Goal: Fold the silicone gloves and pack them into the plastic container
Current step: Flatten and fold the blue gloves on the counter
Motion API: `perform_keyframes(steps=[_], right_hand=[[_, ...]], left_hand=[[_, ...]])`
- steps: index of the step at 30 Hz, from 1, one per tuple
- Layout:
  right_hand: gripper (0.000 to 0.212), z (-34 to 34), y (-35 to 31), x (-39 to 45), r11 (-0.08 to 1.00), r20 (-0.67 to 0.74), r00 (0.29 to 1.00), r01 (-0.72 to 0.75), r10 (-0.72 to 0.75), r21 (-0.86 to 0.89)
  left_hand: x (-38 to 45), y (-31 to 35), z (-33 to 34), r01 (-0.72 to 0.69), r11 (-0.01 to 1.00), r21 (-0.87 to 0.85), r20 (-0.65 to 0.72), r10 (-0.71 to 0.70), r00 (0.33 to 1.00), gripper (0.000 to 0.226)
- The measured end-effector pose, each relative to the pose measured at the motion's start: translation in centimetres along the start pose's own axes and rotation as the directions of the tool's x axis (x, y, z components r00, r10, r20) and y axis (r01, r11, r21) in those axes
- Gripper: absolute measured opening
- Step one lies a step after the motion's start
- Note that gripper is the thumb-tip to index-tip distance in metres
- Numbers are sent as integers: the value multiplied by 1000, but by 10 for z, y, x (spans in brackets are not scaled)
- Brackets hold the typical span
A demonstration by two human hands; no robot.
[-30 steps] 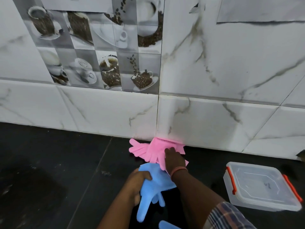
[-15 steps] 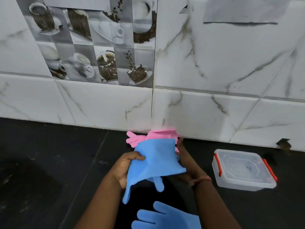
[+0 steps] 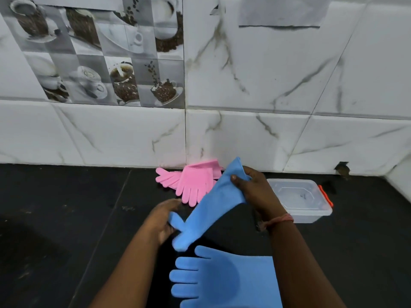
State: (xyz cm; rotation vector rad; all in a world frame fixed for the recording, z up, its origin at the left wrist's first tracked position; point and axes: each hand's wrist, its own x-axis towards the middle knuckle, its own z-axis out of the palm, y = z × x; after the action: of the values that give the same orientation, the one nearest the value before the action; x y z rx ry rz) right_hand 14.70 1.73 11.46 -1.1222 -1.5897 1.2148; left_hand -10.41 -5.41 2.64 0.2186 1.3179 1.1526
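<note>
Both hands are up off the black bench (image 3: 66, 218), stretching one blue glove (image 3: 209, 203) between them on a slant. The right hand (image 3: 255, 192) pinches the cuff end high up, thumb on the near face and fingers (image 3: 249, 172) wrapped behind, near the back edge of the bench. The left hand (image 3: 162, 221) grips the finger end lower down, its fingers curled round the glove's fingers, so the glove hangs taut from upper right to lower left, clear of the surface.

A second blue glove (image 3: 224, 278) lies flat at the near edge, palm side up, fingers spread and pointing left, partly under the right forearm. The pink gloves (image 3: 191, 183) lie against the tiled wall (image 3: 244, 134) at the back edge, one on the other, fingers fanned out left and toward the front; the raised blue cuff covers their right side.

The container (image 3: 307, 210) stands to the right of the right hand, near the back edge, clear plastic with an orange clasp (image 3: 325, 195) on its right end. The lid looks to be on, though I cannot be sure.
</note>
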Motion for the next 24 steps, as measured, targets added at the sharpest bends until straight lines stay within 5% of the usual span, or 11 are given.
perform_keyframes(steps=[3, 5, 8, 10, 12, 15, 19, 22, 24], right_hand=[[13, 13, -14, -7, 997, -121, 993, 5, 5, 75], [17, 28, -22, -7, 983, -202, 977, -36, 73, 181], [20, 53, -36, -6, 940, -184, 976, -50, 118, 338], [27, 65, -40, -9, 829, -129, 981, -52, 147, 556], [35, 70, -38, -18, 653, -61, 980, -79, 190, 753], [46, 63, -20, -39, 485, -2, 944, -167, 329, 858], [58, 38, 26, -98, 491, 264, 866, -465, 424, 736], [45, 10, 59, -133, 597, 485, 703, -706, 521, 383], [34, -9, 73, -137, 616, 448, 656, -745, 607, 255]], left_hand=[[1, -6, 11, -103, 980, -168, -385, 31, 922, 9], [-4, -16, 16, -18, 976, -217, -375, -66, 925, 13], [-18, -33, 34, 267, 878, -398, -63, -317, 946, 38], [-27, -45, 53, 423, 808, -410, 222, -361, 906, 80], [-37, -53, 72, 479, 791, -381, 468, -282, 837, 112], [-53, -48, 86, 443, 746, -498, 598, -74, 798, 117], [-46, -44, 76, 211, 726, -654, 356, 49, 933, 72], [-43, -51, 62, 119, 804, -583, 256, 43, 966, 39], [-42, -60, 53, 136, 819, -557, 272, 25, 962, 39]])
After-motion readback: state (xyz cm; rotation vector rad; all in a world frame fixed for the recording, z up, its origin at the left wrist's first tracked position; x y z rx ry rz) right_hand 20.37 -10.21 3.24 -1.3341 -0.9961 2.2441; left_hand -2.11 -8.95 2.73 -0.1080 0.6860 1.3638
